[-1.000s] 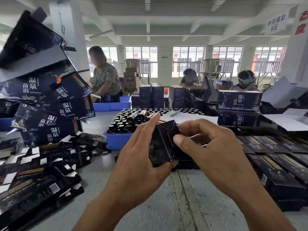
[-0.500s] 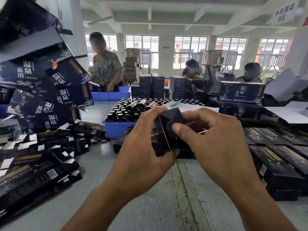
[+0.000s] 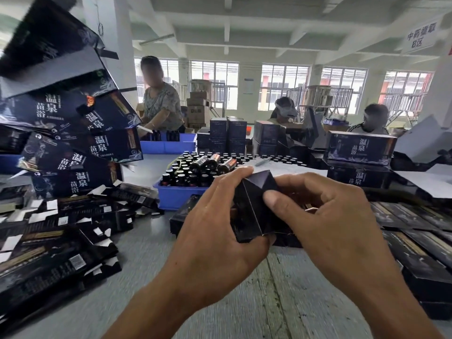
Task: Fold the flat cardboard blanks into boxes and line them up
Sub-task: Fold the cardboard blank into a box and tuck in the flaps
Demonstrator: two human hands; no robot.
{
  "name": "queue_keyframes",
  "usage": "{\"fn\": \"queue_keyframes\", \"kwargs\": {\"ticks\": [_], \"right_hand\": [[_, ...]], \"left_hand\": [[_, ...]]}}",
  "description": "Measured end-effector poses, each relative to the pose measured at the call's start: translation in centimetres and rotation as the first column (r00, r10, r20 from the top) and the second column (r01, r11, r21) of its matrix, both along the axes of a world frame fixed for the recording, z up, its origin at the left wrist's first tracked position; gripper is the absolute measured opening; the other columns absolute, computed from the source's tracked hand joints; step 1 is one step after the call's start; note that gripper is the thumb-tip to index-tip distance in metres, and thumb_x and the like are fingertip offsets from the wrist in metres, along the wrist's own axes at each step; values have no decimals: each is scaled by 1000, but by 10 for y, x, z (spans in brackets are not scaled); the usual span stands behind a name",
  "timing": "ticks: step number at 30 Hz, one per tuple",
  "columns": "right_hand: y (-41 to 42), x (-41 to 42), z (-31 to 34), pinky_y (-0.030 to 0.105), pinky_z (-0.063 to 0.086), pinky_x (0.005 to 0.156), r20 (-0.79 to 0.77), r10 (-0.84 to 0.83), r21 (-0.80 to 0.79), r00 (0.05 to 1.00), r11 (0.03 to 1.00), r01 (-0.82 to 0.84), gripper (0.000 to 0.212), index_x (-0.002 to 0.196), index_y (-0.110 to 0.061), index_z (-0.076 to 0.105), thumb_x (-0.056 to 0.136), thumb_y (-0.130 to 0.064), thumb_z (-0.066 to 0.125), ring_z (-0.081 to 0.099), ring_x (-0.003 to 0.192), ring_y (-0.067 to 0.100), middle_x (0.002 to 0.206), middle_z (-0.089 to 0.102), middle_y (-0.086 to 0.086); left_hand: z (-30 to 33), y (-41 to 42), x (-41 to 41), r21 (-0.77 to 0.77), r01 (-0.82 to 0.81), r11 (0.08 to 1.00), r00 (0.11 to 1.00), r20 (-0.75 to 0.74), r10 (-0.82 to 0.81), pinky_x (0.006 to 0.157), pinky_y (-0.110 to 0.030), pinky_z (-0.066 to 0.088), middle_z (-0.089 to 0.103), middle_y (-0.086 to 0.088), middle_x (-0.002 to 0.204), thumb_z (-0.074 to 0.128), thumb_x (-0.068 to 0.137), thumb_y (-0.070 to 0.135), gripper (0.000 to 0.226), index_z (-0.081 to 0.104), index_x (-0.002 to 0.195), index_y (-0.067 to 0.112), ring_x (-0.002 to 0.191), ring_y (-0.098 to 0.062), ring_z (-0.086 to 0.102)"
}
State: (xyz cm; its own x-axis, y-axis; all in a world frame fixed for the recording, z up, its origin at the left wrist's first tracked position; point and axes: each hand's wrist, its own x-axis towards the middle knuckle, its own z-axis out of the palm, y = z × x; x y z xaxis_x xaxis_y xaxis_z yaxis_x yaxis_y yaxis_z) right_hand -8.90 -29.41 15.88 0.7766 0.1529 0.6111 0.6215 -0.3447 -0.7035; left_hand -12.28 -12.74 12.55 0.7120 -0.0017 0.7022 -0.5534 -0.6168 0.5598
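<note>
From my feed, the far end of the small black box (image 3: 254, 206) is hidden behind my two hands, and its print is too dark to read. The heap of flat blanks (image 3: 56, 231) on the left runs off the frame edge, so I cannot count them; the same goes for the folded boxes (image 3: 425, 243) lined along the right of the counter (image 3: 281, 302). I count one blue tray (image 3: 178, 194) of capped bottles directly behind the box, and three other people at the far side. My left hand (image 3: 220, 231) has a closed grip around the box's left side and bottom corner. My right hand (image 3: 325, 216) pinches its right face, thumb pressed flat near the top ridge. The box sits between both grips, raised above the counter.
</note>
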Motion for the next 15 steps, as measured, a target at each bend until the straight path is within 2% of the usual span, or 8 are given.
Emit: {"fn": "queue_keyframes", "kwargs": {"ticks": [2,4,6,7,10,12,13,15], "right_hand": [[-4,-1,2,23,61,67,-24,69,-39,997,997,-70,45,114,-50,66,72,-64,68,68,85,-5,96,70,-28],[-3,-4,3,10,53,62,-21,96,-163,995,982,-98,67,128,-65,44,66,-79,64,57,95,-21,107,62,-38],[0,-6,4,-2,44,58,-9,89,-250,996,964,-88,75,131,-72,30,66,-74,67,46,99,-32,107,53,-50],[1,-5,4,-3,42,57,3,86,-252,996,964,-83,74,131,-71,31,69,-66,69,46,98,-32,106,50,-54],[-3,2,5,4,49,57,8,81,-21,997,996,-81,52,118,-64,53,74,-41,69,65,86,-12,101,63,-38],[-9,8,7,10,52,54,-12,68,185,998,981,-64,37,102,-55,63,72,-34,69,70,77,0,96,70,-26],[-13,12,7,15,55,54,-34,61,266,998,963,-50,33,97,-51,63,69,-35,71,72,75,4,95,72,-21],[-18,19,6,33,62,67,-93,71,349,993,936,-34,35,93,-43,63,61,-46,78,74,79,16,95,74,-8]], "left_hand": [[2,-1,-1,20,-27,999,999,23,27,91,-22,54,47,34,131,74,72,52,85,27,143,54,119,3,54],[3,-3,-2,108,-73,992,995,76,65,98,-24,49,42,35,134,68,75,54,87,22,149,51,126,2,47],[2,-7,-2,198,-106,974,990,118,84,105,-21,41,33,39,140,65,78,50,90,16,154,48,135,4,35],[2,-9,-2,221,-110,969,989,126,84,109,-21,38,27,40,145,67,79,47,93,14,155,47,140,5,29],[0,-9,-1,203,-133,970,981,168,100,113,-25,32,18,34,156,70,78,41,92,17,154,49,149,0,20],[-2,-9,0,74,-177,981,970,183,162,109,-13,33,27,32,152,70,78,41,79,31,145,53,143,3,29],[-2,-8,1,-27,-195,980,963,184,196,99,-3,36,38,32,143,70,80,43,64,40,136,55,133,6,40],[-1,-6,3,-277,-200,940,959,139,246,77,-1,43,59,25,117,65,90,54,27,52,114,55,102,5,59]]}}
